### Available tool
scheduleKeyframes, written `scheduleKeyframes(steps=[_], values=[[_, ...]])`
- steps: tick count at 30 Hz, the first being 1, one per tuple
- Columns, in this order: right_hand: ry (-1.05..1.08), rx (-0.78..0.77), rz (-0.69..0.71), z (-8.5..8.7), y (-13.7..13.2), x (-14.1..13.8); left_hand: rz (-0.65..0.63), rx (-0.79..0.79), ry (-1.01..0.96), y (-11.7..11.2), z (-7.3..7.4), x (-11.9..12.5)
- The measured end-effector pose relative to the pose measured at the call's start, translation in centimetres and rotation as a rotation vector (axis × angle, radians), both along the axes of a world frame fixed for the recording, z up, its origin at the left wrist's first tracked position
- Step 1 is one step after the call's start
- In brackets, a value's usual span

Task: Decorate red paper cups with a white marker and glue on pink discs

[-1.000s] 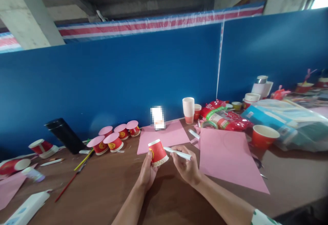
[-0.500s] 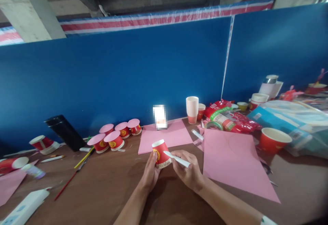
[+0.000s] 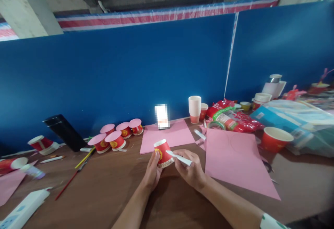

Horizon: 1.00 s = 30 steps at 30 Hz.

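Observation:
My left hand (image 3: 152,170) is closed around the side of a small red paper cup (image 3: 163,155) with a yellow emblem. The cup is upside down and tilted a little, its pale base on top and a white patterned band round the lower edge. In my right hand (image 3: 191,169) lies a white marker (image 3: 182,158), gripped between thumb and fingers. Its tip points left and meets or nearly meets the cup's side; exact contact is too small to tell. Both hands are above the brown table (image 3: 109,190).
Several red cups topped with pink discs (image 3: 115,136) stand left of centre. Pink sheets (image 3: 229,156) lie right and behind. A black bottle (image 3: 65,131), brushes (image 3: 67,186) and power strip (image 3: 26,206) are left; an orange cup (image 3: 276,140) and plastic bag (image 3: 300,117) are right.
The whole view has shifted slightly. My hands keep the cup and marker in nearly the same pose, with the marker's tip slightly lower on the cup's side.

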State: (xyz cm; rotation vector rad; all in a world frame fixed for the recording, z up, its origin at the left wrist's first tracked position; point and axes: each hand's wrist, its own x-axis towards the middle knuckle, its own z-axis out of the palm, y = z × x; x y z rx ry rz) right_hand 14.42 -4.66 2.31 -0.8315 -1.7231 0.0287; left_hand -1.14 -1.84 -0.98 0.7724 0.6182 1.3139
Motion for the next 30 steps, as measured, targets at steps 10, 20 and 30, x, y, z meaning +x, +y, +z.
scheduleKeyframes(steps=[10, 20, 30], values=[[-0.006, -0.019, -0.003, 0.14, -0.01, 0.02, -0.003, -0.016, 0.011, -0.24, 0.50, 0.14], [-0.002, 0.005, -0.012, 0.17, 0.15, 0.00, -0.017, -0.015, 0.050, -0.51, 0.74, 0.30], [0.030, -0.033, -0.015, 0.41, 0.16, 0.22, -0.068, 0.034, 0.047, -0.50, 0.21, 0.22]])
